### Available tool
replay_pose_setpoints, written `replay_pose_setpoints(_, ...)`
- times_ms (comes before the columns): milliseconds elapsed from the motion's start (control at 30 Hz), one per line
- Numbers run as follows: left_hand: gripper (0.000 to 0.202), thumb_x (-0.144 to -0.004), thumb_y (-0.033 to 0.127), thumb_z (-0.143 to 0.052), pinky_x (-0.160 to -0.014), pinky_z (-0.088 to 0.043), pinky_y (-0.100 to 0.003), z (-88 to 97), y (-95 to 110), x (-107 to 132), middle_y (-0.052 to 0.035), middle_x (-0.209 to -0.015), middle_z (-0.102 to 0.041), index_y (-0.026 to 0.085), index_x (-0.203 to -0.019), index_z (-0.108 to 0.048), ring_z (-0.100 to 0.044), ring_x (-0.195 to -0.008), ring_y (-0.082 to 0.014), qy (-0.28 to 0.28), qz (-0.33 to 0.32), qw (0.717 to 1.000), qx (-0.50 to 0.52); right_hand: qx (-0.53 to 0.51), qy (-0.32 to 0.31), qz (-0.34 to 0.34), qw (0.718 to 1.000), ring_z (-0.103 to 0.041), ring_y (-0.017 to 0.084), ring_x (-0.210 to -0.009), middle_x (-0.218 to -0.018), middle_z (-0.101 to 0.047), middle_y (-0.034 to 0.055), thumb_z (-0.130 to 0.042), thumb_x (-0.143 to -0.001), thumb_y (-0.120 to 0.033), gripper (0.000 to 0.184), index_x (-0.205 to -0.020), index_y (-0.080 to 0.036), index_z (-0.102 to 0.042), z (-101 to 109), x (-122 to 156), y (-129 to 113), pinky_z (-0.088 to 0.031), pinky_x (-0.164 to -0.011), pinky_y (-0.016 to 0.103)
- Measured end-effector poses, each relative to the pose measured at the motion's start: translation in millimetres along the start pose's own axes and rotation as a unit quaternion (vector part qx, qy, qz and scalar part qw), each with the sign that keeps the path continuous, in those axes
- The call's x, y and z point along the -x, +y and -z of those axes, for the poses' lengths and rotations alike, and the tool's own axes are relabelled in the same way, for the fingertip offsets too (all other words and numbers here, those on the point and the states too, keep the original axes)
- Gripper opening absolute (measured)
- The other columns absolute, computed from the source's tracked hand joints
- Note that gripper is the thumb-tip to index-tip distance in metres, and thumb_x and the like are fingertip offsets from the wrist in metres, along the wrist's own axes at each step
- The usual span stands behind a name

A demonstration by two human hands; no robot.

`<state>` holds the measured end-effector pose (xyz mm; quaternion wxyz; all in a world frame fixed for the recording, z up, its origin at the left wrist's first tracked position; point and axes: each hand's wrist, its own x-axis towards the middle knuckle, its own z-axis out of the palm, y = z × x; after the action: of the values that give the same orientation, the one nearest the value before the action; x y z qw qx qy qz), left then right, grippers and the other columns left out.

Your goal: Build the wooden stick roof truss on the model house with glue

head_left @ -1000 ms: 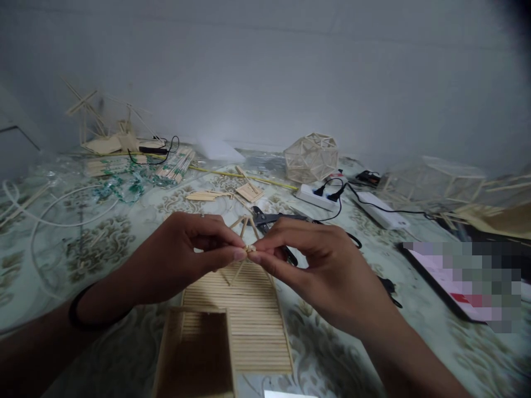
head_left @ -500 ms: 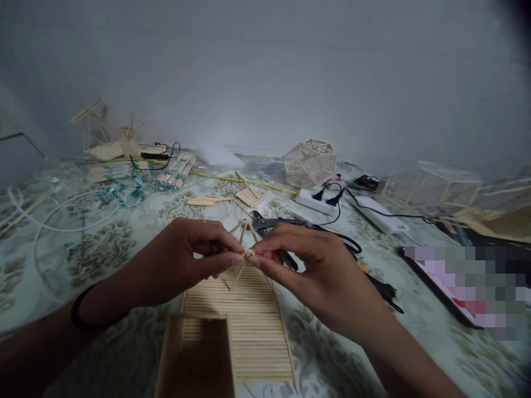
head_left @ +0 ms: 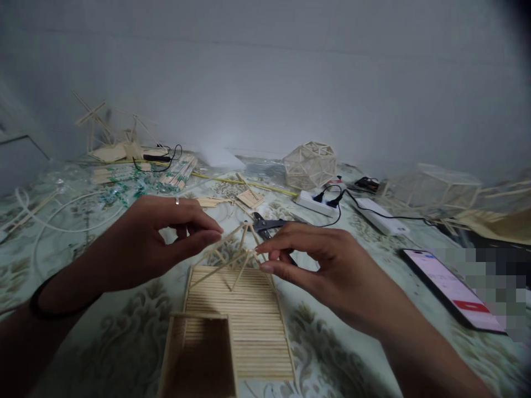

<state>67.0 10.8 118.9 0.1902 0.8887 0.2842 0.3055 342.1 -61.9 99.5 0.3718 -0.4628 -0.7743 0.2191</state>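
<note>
— Patterned cloth (head_left: 103, 342) is spread over the whole work surface, and a pale wall is seen behind it. What is set nearest?

— A slatted stick panel (head_left: 244, 320) lies flat at the centre, with an open stick box (head_left: 199, 354) fixed at its near left corner. Beyond the panel, black pliers (head_left: 265, 225), a white power strip (head_left: 317, 200) and a faceted stick ball (head_left: 310, 163) are seen; a phone (head_left: 452, 287) lies well to the right of the panel.

— And the hands?

— A small stick frame (head_left: 234, 251) is held over the panel's far edge. It is pinched at its left end by the left hand (head_left: 153, 243), and at its right end by the thumb and forefinger of the right hand (head_left: 315, 265).

— How is it best handled?

— Probably with light, even pressure, so that the thin joints are not twisted while the frame is kept level above the panel.
</note>
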Motion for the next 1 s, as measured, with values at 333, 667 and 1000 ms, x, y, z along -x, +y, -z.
replay_pose_setpoints(333,0.036,-0.098,0.043,-0.063,-0.049,-0.039,-0.023,4.7,-62.5,-17.0,-0.0017,-0.063,-0.065,0.016,-0.081,-0.08,-0.051,-0.053,-0.0113,0.075,0.149,0.98,0.106,0.078,0.105,-0.066,0.989,-0.049,0.016,-0.053,-0.062,-0.058,0.0018,-0.059,-0.106,-0.047,0.033,-0.082,-0.026,-0.064,53.3,31.2,14.9,-0.037,-0.045,0.03)
replay_pose_setpoints(667,0.042,-0.094,0.05,-0.057,-0.055,-0.047,-0.024,-37.9,-109.6,61.8,-0.0022,-0.067,-0.071,0.017,-0.084,-0.081,-0.061,-0.059,-0.0152,0.028,0.221,0.975,0.024,0.071,0.102,-0.197,0.973,-0.055,0.019,-0.057,-0.061,-0.062,0.0046,-0.046,-0.099,-0.078,0.068,-0.067,-0.022,-0.067,39.0,69.9,90.8,-0.045,-0.054,0.032)
replay_pose_setpoints(1000,0.044,-0.099,0.047,-0.05,-0.111,-0.051,-0.049,-32.1,-171.2,78.2,-0.0149,-0.12,-0.077,0.016,-0.117,-0.076,-0.069,-0.118,-0.0316,0.04,0.169,0.967,-0.185,0.054,0.196,-0.303,0.931,-0.081,0.041,-0.096,-0.102,-0.087,0.0068,-0.076,-0.075,-0.067,0.043,-0.095,-0.031,-0.089,45.2,88.4,124.4,-0.065,-0.083,0.049)
